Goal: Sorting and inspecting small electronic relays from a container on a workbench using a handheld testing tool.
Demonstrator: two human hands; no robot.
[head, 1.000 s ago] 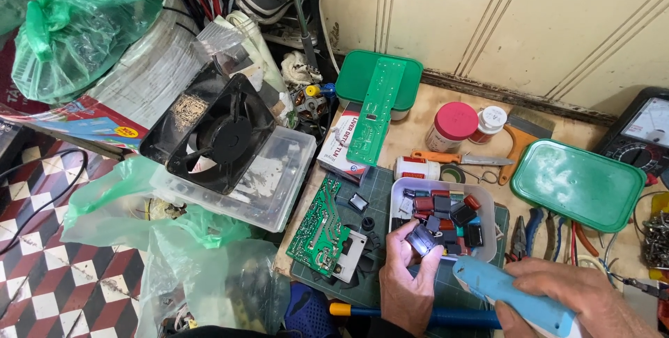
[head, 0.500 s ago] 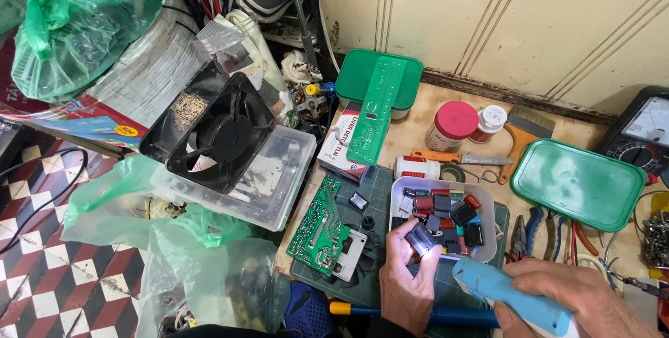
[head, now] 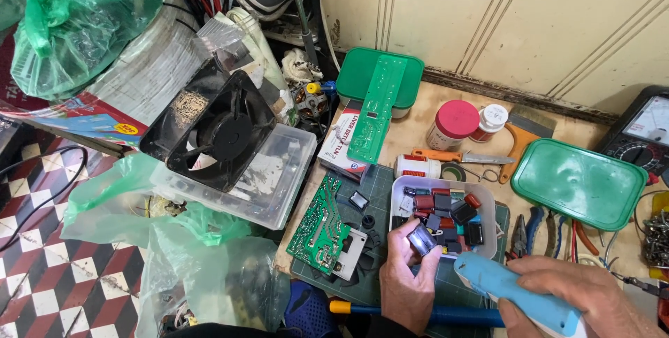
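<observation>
left hand [head: 405, 279] clamped thumb and fingers on small dark component [head: 421, 238], held just above near edge of white parts tray [head: 488, 230]. vs 1 s ago: component turned slightly, pale shiny face now more twd camera; hand itself barely shifted. right hand [head: 575, 296] closed round blue-handled tool [head: 512, 290], at lower right, just beside left hand. tool tip nudged a little left and down vs earlier frame; otherwise same grip.

tray held mixed red, black and grey parts; sat on dark cutting mat [head: 380, 185], position unchanged. green circuit board [head: 321, 226] lay left of tray, leaning on white block [head: 354, 254]; no change. long green board [head: 376, 109] rested across green box [head: 369, 73] and a printed carton, unchanged. green lid [head: 578, 183] right of tray, near pliers [head: 526, 230]. red-capped jar [head: 449, 125] and small white bottle [head: 489, 123] behind tray, well apart from hands. black fan [head: 216, 132] on clear plastic box [head: 279, 185] at bench's left edge; shifted a touch in frame, consistent w/ slight head move only. analog meter [head: 641, 132] at far right. blue-and-yellow screwdriver [head: 390, 310] lay under left wrist; unchanged.
</observation>
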